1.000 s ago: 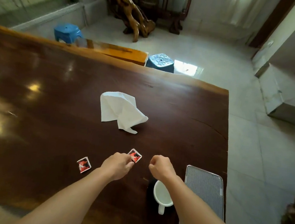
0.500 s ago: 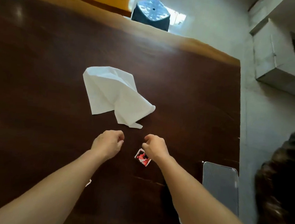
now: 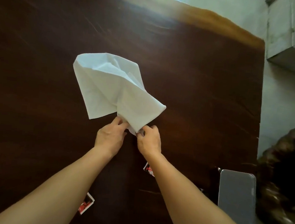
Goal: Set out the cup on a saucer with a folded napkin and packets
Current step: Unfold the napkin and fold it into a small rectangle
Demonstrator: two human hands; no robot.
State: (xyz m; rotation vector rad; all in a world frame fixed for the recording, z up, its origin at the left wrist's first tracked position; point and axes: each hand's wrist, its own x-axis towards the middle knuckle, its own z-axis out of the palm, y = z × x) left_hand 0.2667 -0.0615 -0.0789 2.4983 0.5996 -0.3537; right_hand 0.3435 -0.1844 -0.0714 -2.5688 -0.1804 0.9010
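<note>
A crumpled white napkin (image 3: pixel 113 87) lies on the dark wooden table (image 3: pixel 199 80). Its near corner is pinched from both sides: my left hand (image 3: pixel 110 137) grips it from the left, my right hand (image 3: pixel 149 140) from the right. One red and black packet (image 3: pixel 148 170) peeks out from under my right forearm. A second packet (image 3: pixel 86 204) lies beside my left forearm near the front. The cup and saucer are out of sight.
A grey mesh tray (image 3: pixel 236 198) lies at the table's right front corner. The table's right edge drops to a tiled floor (image 3: pixel 282 106). A dark brown mass (image 3: pixel 284 168) sits at the far right, blurred.
The view has tilted down and forward. Both hands moved away from the packets up to the napkin and closed on its near corner.
</note>
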